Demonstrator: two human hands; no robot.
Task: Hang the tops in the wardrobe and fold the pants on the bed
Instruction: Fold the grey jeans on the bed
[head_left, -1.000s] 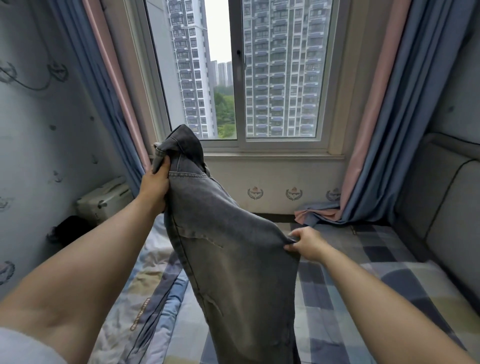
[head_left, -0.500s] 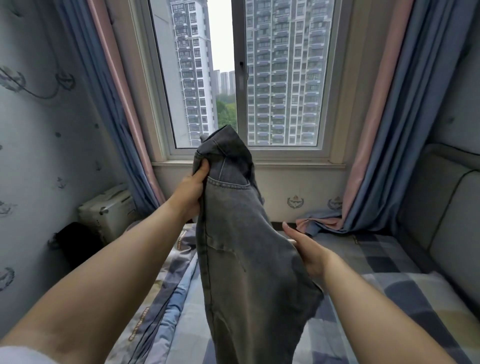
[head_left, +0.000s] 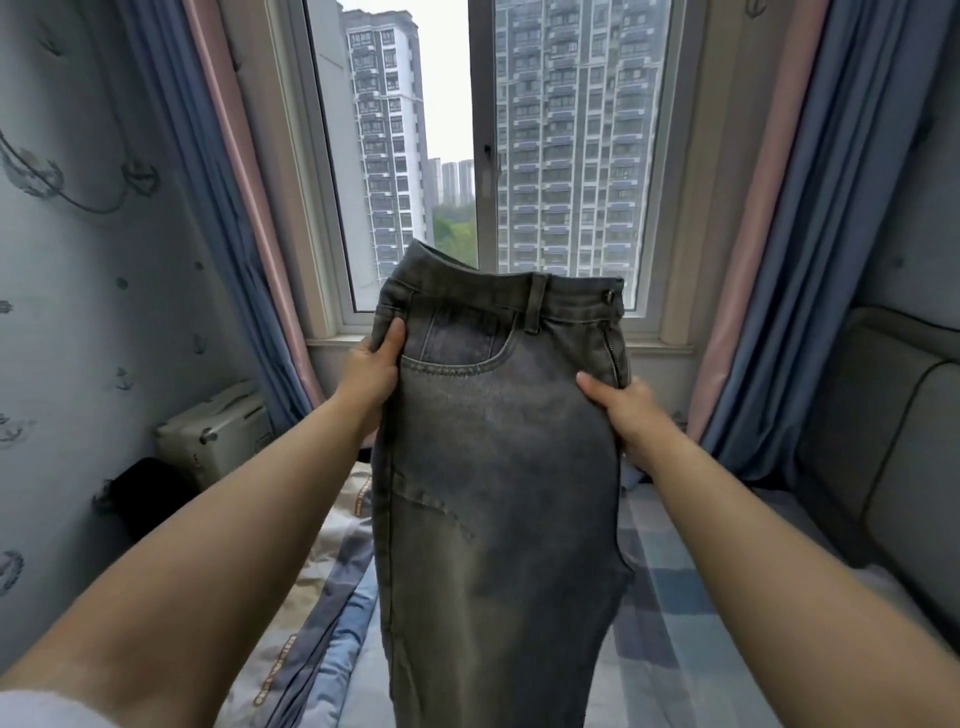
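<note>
A big window (head_left: 519, 156) fills the far wall, and tall apartment towers (head_left: 576, 130) stand outside it. Blue and pink curtains (head_left: 810, 234) hang down on both sides. The bed (head_left: 675, 597) lies below, with a checked sheet of blue, grey and pale squares. A padded grey headboard (head_left: 883, 441) runs along the right side. A rumpled quilt (head_left: 322, 597) lies on the left part of the bed.

The person holds up a pair of grey jeans (head_left: 493, 493) in the middle, above the bed and in front of the window. The waistband is at the top, and the legs hang straight down out of sight. A pocket and a metal button show near the top.

The left hand (head_left: 376, 371) pinches the left edge of the jeans by the pocket, thumb on the front. The right hand (head_left: 621, 408) pinches the right edge by the zipper, thumb on the front too.

A pale suitcase (head_left: 218, 431) sits by the left wall, beside a dark bag (head_left: 140, 493).
</note>
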